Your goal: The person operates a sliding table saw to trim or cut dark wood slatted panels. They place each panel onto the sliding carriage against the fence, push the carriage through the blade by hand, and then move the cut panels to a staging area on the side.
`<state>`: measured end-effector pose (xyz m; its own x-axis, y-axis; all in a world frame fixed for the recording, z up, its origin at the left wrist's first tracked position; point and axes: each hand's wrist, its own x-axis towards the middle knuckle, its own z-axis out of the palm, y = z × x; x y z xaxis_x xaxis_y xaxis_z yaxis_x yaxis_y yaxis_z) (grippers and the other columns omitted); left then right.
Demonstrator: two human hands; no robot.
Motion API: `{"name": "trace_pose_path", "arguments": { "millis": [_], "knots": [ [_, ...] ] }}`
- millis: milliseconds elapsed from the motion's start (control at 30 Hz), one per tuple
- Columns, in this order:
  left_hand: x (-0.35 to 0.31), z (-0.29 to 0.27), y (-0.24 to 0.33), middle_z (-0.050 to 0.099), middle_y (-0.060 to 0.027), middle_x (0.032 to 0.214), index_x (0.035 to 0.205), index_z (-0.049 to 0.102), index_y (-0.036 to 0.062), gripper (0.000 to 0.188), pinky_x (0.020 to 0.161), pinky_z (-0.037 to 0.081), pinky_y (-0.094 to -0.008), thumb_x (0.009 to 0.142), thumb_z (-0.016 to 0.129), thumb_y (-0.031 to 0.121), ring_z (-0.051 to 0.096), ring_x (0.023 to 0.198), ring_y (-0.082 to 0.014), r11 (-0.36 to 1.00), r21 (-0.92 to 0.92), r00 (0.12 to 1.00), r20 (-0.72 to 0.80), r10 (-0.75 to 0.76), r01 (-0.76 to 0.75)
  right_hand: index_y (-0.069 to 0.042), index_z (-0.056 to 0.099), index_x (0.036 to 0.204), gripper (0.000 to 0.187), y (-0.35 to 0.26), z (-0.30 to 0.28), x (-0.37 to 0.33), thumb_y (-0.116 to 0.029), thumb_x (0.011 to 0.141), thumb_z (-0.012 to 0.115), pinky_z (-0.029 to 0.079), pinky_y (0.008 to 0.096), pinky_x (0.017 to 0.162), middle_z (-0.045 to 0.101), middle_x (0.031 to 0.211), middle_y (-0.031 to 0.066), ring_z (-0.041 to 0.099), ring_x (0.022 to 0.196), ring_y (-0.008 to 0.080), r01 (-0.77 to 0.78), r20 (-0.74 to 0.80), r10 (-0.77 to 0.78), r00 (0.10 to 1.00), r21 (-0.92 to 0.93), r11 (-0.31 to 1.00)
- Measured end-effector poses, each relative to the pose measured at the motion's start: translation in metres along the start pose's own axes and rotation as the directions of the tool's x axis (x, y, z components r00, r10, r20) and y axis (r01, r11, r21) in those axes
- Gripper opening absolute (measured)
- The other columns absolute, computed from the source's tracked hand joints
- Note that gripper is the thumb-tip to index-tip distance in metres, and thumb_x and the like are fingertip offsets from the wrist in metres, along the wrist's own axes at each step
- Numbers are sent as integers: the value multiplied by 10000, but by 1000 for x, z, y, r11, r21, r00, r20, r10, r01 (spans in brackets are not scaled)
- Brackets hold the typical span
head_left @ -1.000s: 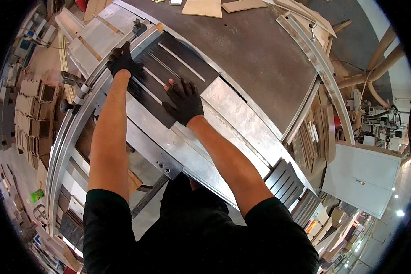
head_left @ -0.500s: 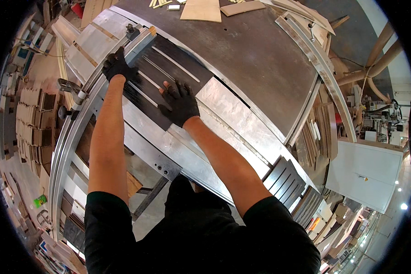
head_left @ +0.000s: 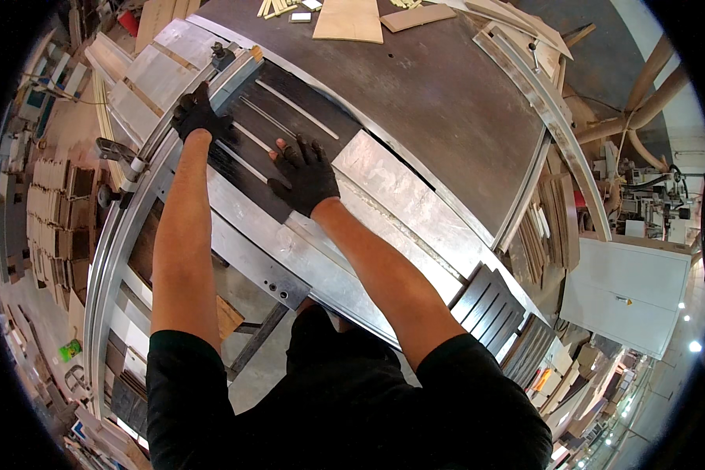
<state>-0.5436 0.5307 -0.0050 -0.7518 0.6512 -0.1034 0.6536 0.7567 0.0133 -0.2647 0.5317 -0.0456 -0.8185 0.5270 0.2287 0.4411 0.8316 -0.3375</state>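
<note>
A dark, flat panel (head_left: 313, 115) with several long, pale slots lies on the silver metal sliding table (head_left: 384, 168), its far left end at the metal fence (head_left: 243, 66). My left hand (head_left: 198, 117), in a black glove, is closed over the fence, with the thumb reaching onto the panel's edge. Lying on the panel's near right part is my right hand (head_left: 305, 178), also gloved, palm down with fingers spread; some fingertips are bare. The left hand's lower fingers are partly hidden behind the fence.
Beyond the sliding table spreads a broad brown machine table (head_left: 439, 102) with a thin wooden board (head_left: 348, 19) at its far edge. More slotted dark panels (head_left: 486, 305) are stacked at the right end. A clamp (head_left: 121, 153) sits left of the fence, near stacked wood pieces (head_left: 55, 211).
Both hands, the panel and the fence sit slightly farther left in the picture, while the board on the brown table sits slightly farther right. Both hands keep their contact.
</note>
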Motion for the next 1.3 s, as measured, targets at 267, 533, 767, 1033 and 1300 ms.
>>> {"name": "trace_pose_path", "arguments": {
  "millis": [267,533,767,1033,1300],
  "knots": [
    [19,0,-16,228,-185,1559,1518,184,352,1127,1115,242,-556,612,834,510,250,1421,-415,999,-34,993,118,26,-22,-175,461,1418,600,-10,-3,2,-501,917,516,145,494,1191,292,1566,66,225,1437,368,27,67,-26,997,-20,999],
    [18,-13,-44,417,-129,1432,1441,389,251,829,1074,367,-477,701,751,347,422,1317,-357,957,-278,983,130,128,-88,-128,478,1390,613,-63,11,-42,-447,879,593,170,550,1164,344,1529,141,282,1396,425,44,13,-46,999,133,990],
    [-3,-23,-33,365,-144,1479,1458,362,234,846,1066,371,-498,704,720,369,385,1349,-349,990,-139,995,97,34,-21,-140,487,1374,620,-84,0,-103,-390,835,663,215,559,1142,337,1538,103,311,1381,428,36,-5,-36,999,152,988],
    [0,-16,-31,394,-138,1446,1462,371,232,900,1065,396,-464,657,747,377,397,1325,-361,992,-120,997,72,35,-26,-98,555,1292,523,-77,-24,-135,-300,824,669,310,552,1092,426,1462,154,423,1297,415,91,-80,-79,994,160,983],
    [-3,-22,-32,369,-142,1472,1472,361,222,916,1083,383,-460,661,754,388,378,1344,-367,992,-122,996,87,21,-10,-71,587,1247,479,-81,-30,-135,-254,812,666,348,554,1062,468,1420,175,476,1253,395,102,-144,-78,986,162,982]
  ]
}}
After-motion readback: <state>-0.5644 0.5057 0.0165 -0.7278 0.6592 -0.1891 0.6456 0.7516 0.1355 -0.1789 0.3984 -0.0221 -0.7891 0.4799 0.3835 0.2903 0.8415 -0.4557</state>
